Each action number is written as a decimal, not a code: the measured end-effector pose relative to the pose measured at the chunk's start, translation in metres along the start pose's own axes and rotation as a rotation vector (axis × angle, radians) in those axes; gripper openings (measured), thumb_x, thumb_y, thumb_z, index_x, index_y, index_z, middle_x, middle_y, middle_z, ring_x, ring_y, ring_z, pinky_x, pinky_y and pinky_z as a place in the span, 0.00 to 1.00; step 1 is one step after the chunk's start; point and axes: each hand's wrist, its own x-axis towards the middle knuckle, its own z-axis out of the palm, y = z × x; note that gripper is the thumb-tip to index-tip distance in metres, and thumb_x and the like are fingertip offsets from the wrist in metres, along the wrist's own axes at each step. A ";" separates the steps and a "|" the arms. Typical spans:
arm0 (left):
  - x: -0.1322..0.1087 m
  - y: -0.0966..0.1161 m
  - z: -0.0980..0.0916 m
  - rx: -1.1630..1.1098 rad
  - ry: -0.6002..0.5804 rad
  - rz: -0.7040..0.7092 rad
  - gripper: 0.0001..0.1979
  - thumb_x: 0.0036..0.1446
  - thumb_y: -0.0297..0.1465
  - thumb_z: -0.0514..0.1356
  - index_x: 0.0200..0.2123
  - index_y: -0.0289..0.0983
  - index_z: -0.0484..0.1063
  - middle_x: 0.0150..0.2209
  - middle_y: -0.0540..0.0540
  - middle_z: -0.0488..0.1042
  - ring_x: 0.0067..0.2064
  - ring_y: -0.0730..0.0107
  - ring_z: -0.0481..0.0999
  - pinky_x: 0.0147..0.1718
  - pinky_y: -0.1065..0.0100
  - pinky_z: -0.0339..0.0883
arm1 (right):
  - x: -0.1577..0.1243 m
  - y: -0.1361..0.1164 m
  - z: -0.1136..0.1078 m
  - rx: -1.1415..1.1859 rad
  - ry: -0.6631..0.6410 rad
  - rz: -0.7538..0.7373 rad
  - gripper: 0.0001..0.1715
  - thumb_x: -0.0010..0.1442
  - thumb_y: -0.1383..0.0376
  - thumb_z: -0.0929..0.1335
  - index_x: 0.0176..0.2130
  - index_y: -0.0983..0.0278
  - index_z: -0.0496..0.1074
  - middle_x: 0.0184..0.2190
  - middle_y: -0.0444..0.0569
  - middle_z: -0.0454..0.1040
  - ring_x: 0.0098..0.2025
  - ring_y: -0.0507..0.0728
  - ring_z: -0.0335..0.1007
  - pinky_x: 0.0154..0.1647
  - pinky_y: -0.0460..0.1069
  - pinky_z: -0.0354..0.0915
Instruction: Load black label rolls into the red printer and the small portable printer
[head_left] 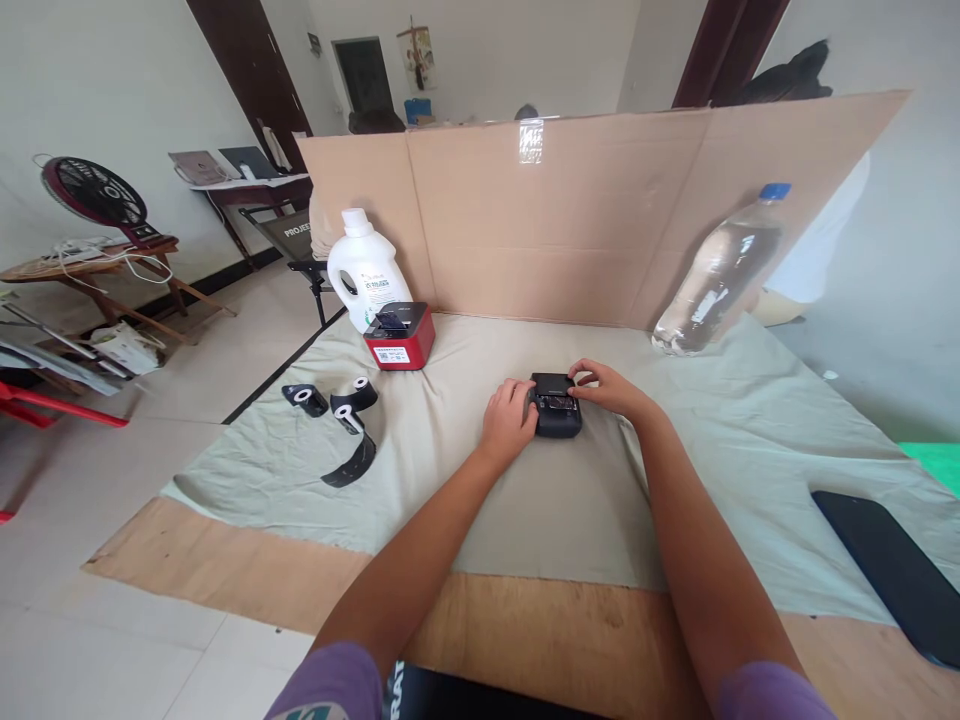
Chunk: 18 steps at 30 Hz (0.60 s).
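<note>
A small black device (558,420), which looks like a portable receipt printer, lies on the cloth in front of me. My left hand (510,418) grips its left side, with the fingers curled against the edge. With thumb and fingertips, my right hand (601,387) holds the upper right corner of its dark flat cover (552,384). A strip between the cover and the body shows the inside of the device, too small to make out fully. Left of it lie several rolls of black-and-white paper (346,416), one with a loose end curling toward me.
Behind the rolls stand a red and black box-shaped device (409,345) and a white detergent bottle (367,265). A cardboard panel (540,230) closes off the back. A clear bottle with a blue cap (724,265) leans against it. A black phone (889,570) lies at the right edge.
</note>
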 end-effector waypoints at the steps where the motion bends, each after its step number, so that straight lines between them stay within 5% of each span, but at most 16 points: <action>1: 0.000 -0.001 0.000 -0.010 -0.027 -0.001 0.20 0.63 0.26 0.53 0.58 0.40 0.69 0.50 0.42 0.71 0.51 0.61 0.72 0.51 0.62 0.66 | 0.000 -0.001 0.000 0.015 0.016 0.018 0.20 0.53 0.59 0.72 0.46 0.60 0.72 0.54 0.52 0.72 0.46 0.60 0.73 0.48 0.55 0.68; 5: 0.002 -0.003 0.002 -0.035 -0.124 -0.016 0.25 0.62 0.21 0.49 0.57 0.45 0.72 0.48 0.45 0.72 0.48 0.65 0.73 0.48 0.65 0.68 | -0.001 -0.005 0.003 0.092 -0.013 0.237 0.32 0.53 0.58 0.73 0.56 0.59 0.69 0.58 0.56 0.70 0.45 0.59 0.73 0.42 0.52 0.68; 8: 0.003 -0.001 0.003 -0.052 -0.135 -0.086 0.25 0.61 0.20 0.49 0.53 0.47 0.75 0.48 0.46 0.72 0.48 0.65 0.74 0.46 0.66 0.69 | 0.001 -0.008 0.005 0.206 -0.056 0.464 0.33 0.54 0.58 0.74 0.57 0.60 0.69 0.53 0.56 0.75 0.43 0.59 0.73 0.32 0.48 0.64; 11: 0.003 0.002 0.002 -0.073 -0.139 -0.134 0.25 0.60 0.20 0.50 0.53 0.47 0.75 0.47 0.46 0.73 0.49 0.65 0.74 0.46 0.66 0.70 | 0.000 -0.007 0.008 0.288 -0.034 0.521 0.34 0.51 0.59 0.75 0.56 0.61 0.71 0.46 0.55 0.78 0.41 0.58 0.73 0.27 0.46 0.61; 15: 0.004 0.002 0.001 -0.110 -0.149 -0.151 0.27 0.60 0.20 0.50 0.57 0.47 0.72 0.50 0.46 0.74 0.50 0.65 0.75 0.50 0.66 0.70 | -0.010 0.000 0.020 0.235 0.148 0.435 0.25 0.53 0.57 0.74 0.49 0.65 0.76 0.40 0.55 0.80 0.37 0.58 0.75 0.26 0.47 0.65; 18: 0.007 -0.003 0.004 -0.064 -0.155 -0.221 0.28 0.61 0.23 0.51 0.64 0.40 0.66 0.53 0.42 0.75 0.51 0.61 0.75 0.55 0.61 0.67 | -0.022 0.004 0.042 0.109 0.375 0.420 0.19 0.60 0.58 0.66 0.45 0.68 0.76 0.40 0.59 0.79 0.40 0.61 0.75 0.35 0.51 0.70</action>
